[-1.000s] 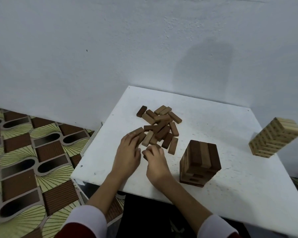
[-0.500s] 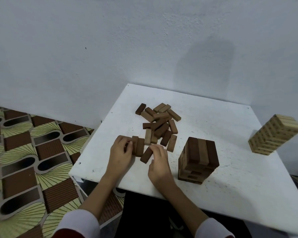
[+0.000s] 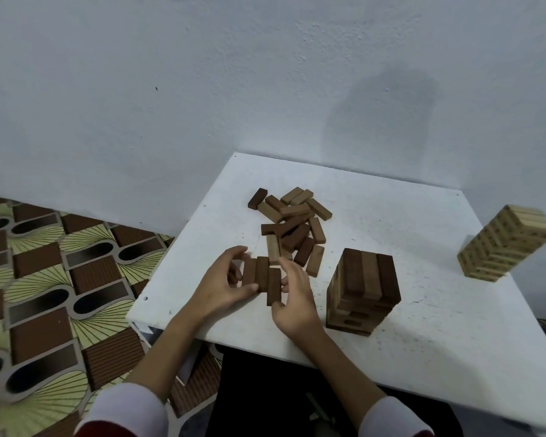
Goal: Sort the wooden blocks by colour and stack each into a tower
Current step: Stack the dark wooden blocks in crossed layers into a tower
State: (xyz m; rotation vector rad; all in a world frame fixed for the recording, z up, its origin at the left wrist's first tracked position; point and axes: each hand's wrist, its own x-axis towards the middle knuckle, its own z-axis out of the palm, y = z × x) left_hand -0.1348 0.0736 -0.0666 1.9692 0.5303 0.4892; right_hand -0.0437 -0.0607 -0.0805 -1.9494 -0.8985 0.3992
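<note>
Three dark brown blocks (image 3: pixel 261 275) lie side by side near the front left of the white table (image 3: pixel 423 326). My left hand (image 3: pixel 223 283) curls round their left side, thumb under the near ends. My right hand (image 3: pixel 293 298) holds the rightmost block, which sits lower than the other two. Behind them lies a loose pile of brown blocks (image 3: pixel 292 227). A brown tower (image 3: pixel 364 291) stands to the right of my hands. A pale wood tower (image 3: pixel 505 244) stands at the table's right edge.
A blue-grey wall runs behind the table. Patterned brown and yellow floor (image 3: pixel 44 294) lies to the left, below the table's left edge. White sleeve cuffs show at the bottom of the view.
My hands have pulled three dark blocks out of the pile and lined them up side by side. The slanted third block now lies parallel with the other two.
</note>
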